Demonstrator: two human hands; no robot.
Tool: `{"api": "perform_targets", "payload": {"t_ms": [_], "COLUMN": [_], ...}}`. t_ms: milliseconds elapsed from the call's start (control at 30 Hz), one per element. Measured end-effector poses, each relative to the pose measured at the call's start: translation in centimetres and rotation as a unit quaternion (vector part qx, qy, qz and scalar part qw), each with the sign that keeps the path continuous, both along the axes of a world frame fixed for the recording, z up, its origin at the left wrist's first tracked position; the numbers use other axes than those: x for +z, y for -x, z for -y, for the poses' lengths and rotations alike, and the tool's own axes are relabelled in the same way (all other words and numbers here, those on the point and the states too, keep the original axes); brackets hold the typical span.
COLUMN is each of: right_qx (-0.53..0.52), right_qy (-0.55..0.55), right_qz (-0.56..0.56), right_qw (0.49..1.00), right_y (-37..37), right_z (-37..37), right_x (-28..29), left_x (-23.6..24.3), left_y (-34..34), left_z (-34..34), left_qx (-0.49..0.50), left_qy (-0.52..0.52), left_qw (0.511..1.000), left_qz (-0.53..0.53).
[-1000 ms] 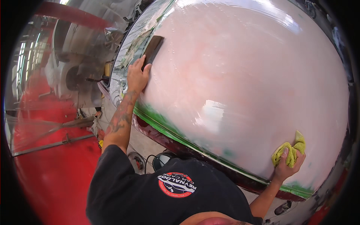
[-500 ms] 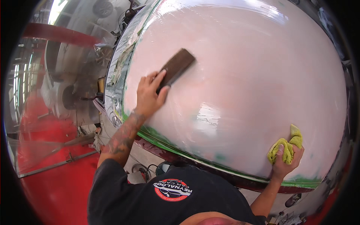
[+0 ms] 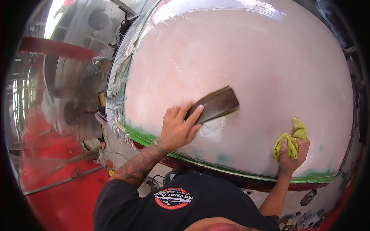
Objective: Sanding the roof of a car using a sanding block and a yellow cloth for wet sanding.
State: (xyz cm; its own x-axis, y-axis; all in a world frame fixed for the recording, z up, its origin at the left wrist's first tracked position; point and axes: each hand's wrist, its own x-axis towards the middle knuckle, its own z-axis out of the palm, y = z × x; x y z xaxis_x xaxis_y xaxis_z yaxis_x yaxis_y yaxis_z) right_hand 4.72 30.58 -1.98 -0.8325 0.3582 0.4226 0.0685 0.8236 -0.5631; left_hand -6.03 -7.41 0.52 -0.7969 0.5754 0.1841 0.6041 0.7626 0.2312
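My left hand (image 3: 179,125) grips one end of a dark brown, flat sanding block (image 3: 216,104), which lies angled on the wet, pale pink panel (image 3: 246,57) of a vehicle. My right hand (image 3: 295,156) is closed on a crumpled yellow-green cloth (image 3: 287,142) at the panel's lower right. Green tape or paint (image 3: 140,133) runs along the near edge and left side of the panel, with patchy green showing through the pink nearby.
Clear masking plastic (image 3: 117,86) lines the panel's left side. Further left are a hazy transparent sheet (image 3: 61,92), red surfaces (image 3: 58,192) and a wheel (image 3: 98,19). Cables (image 3: 115,154) lie on the floor below, and clutter (image 3: 308,221) sits at lower right.
My left hand and the block have swept from the left edge toward the middle and nearer me, with the block turning flatter. My right hand with the cloth has shifted slightly up in view.
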Motion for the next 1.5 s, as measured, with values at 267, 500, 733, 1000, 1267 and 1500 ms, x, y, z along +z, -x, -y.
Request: {"api": "perform_targets", "payload": {"t_ms": [267, 500, 733, 1000, 1267, 1500], "right_qx": [0.017, 0.000, 0.010, -0.004, 0.026, -0.036], "right_qy": [0.009, -0.004, 0.002, 0.002, -0.032, 0.009], "right_qz": [-0.009, -0.008, -0.002, -0.003, 0.040, 0.021], "right_qw": [1.000, 1.000, 1.000, 1.000, 0.998, 0.999], "right_y": [0.9, 0.6, 0.6, 0.8, -0.1, -2.8], "right_z": [1.1, 0.4, 0.8, 0.8, 0.2, -1.9], "right_x": [0.8, 0.5, 0.6, 0.7, 1.4, 0.5], "left_x": [-2.3, -0.6, -1.9, -2.3, -2.0, -2.9], "left_y": [25.7, 5.9, 25.6, 20.3, 23.0, 34.2], "left_z": [4.4, -9.0, -2.5, -11.1, -11.9, -8.6], "left_qx": [0.286, -0.049, 0.138, 0.037, -0.059, 0.251], "left_qy": [0.040, -0.057, 0.011, -0.062, -0.029, 0.085], "left_qw": [0.956, 0.997, 0.987, 0.995, 0.994, 0.963], "left_qz": [-0.054, -0.015, -0.082, -0.074, -0.085, -0.051]}}
